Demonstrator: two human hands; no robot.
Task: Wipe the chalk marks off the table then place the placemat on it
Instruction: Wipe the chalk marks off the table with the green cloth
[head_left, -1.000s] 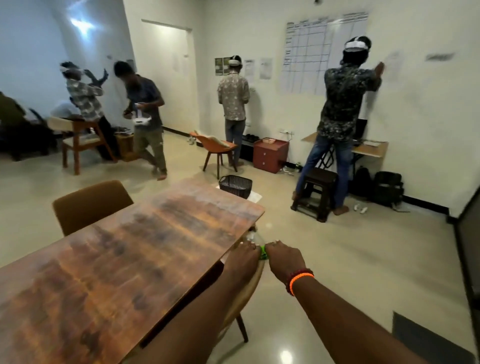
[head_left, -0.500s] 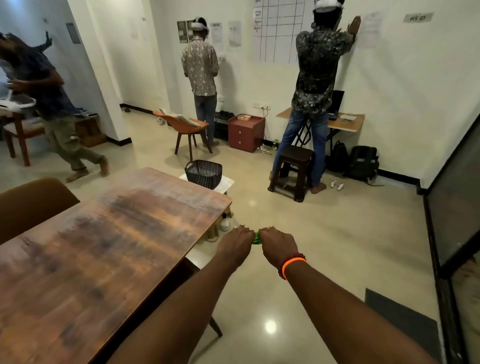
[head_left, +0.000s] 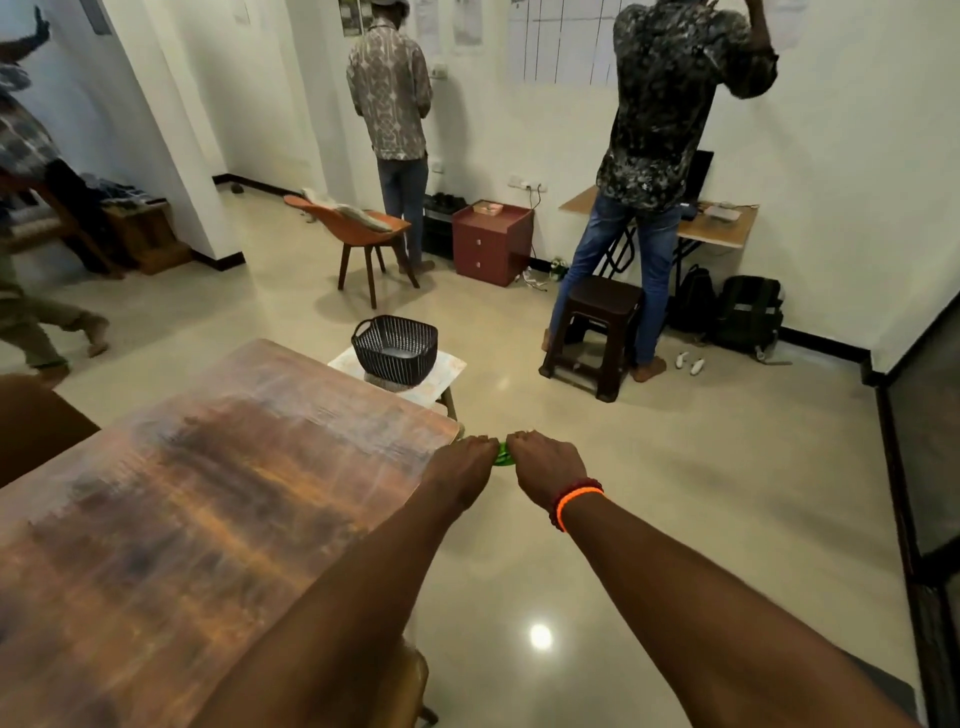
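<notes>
Both hands, left hand (head_left: 464, 464) and right hand (head_left: 545, 465), curled around a small green object (head_left: 503, 458) beside the streaky, chalk-smeared wooden table (head_left: 197, 499).

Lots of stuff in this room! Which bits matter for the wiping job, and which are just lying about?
Part of the job:
wooden table
green item, gripped between left hand and right hand

Just lying about:
black basket
dark stool
red cabinet
backpacks
</notes>
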